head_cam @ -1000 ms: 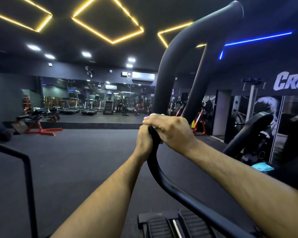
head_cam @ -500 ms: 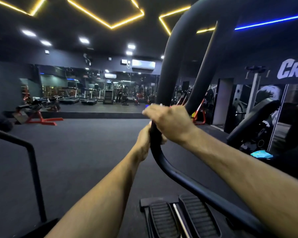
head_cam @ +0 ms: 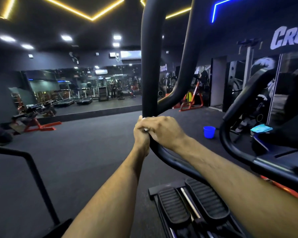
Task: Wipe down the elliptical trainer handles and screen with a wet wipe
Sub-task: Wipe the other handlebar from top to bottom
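Observation:
A thick black elliptical handle (head_cam: 149, 66) rises in the middle of the head view and curves down to the right. My left hand (head_cam: 140, 136) grips it from the left. My right hand (head_cam: 162, 130) wraps the same spot from the right, fingers curled over the bar with a white wet wipe (head_cam: 146, 129) showing as slivers between the fingers. Most of the wipe is hidden. A second black handle (head_cam: 244, 93) curves up at the right. A blue wipe packet (head_cam: 261, 128) lies on the machine's console area at the right.
The elliptical's black pedals (head_cam: 193, 205) sit below my arms. A blue bucket (head_cam: 209, 131) stands on the dark floor to the right. A black rail (head_cam: 33, 169) crosses the lower left. Red-framed benches (head_cam: 36, 124) and a mirror wall lie far back.
Both hands have slid down the handle's bend together with the wipe. The camera tilted downward, bringing the pedals and the blue bucket into sight.

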